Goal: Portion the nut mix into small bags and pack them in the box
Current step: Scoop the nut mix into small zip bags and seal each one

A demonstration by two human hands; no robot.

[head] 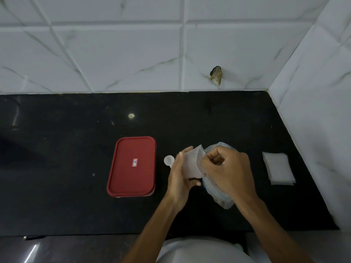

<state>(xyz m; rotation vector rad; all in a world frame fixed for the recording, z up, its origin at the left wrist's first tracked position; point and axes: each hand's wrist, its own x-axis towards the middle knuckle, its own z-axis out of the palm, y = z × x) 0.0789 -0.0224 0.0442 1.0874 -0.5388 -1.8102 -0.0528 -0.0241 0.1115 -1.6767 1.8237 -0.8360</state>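
Note:
My left hand [179, 179] holds a small clear bag [191, 164] upright above the black counter. My right hand [226, 168] is closed at the small bag's mouth, with what looks like nuts pinched in its fingers. Beneath my right hand lies the big clear bag of nut mix [218, 192], partly hidden by the hand. A box with a red lid [132, 167] sits shut to the left. A small white scoop [169, 160] lies between the box and my left hand.
A stack of empty small bags [278, 168] lies at the right near the tiled side wall. The black counter [57, 158] runs to a tiled back wall with a chipped hole [216, 74]. The counter's front edge is near my body.

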